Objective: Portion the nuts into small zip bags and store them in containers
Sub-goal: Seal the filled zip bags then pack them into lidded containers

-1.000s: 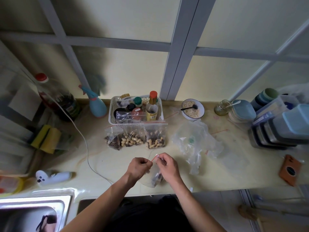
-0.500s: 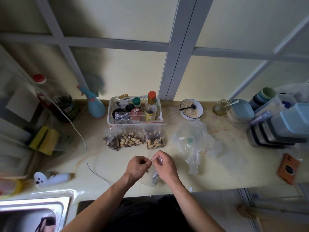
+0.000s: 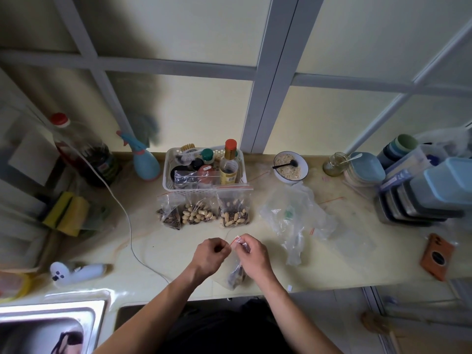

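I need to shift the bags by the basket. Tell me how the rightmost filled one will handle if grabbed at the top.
The rightmost bag is thin clear film, so it will probably sag and fold. Its nuts sit at the bottom, so it should hang bottom-heavy. The red zip looks closed, so spills seem unlikely.

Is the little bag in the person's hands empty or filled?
Partly filled. Dark nuts sit at the bottom of the small bag, which hangs from both hands pinching its red-striped top; the upper part looks clear.

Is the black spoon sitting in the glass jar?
No, the black spoon rests in the white bowl of oats; the glass jar beside it holds a white spoon.
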Available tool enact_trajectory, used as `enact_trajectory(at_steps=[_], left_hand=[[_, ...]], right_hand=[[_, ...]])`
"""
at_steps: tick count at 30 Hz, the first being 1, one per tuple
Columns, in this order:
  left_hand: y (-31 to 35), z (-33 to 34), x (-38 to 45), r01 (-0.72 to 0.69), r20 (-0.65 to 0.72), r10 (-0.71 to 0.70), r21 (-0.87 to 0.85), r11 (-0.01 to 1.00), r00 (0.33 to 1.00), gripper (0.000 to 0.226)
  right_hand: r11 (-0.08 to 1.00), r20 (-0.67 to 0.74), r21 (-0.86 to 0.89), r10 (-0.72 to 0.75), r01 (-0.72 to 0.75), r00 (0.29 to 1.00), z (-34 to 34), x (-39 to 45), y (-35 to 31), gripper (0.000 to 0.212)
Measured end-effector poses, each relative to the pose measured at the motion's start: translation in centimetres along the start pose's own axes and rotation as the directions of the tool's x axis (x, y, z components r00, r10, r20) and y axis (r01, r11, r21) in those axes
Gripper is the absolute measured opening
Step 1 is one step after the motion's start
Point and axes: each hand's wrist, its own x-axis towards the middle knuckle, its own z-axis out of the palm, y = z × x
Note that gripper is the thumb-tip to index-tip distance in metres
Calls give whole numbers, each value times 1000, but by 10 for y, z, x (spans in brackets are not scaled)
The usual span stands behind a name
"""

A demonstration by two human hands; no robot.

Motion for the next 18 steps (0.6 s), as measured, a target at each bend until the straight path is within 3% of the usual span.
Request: enact_trajectory(at_steps=[5, 15, 18], left_hand=[[0, -2, -4, 39, -67, -46, -105, 994, 997, 17], [-3, -3, -12, 77, -143, -90, -96, 992, 986, 17], [-6, -6, -16, 45, -137, -59, -103, 994, 989, 18]], right_hand=[[997, -34, 60, 47, -45, 998, 4, 4, -8, 7], [991, -74, 114, 74, -66, 994, 11, -4, -8, 13], [990, -26, 133, 57, -53, 998, 12, -6, -10, 16]])
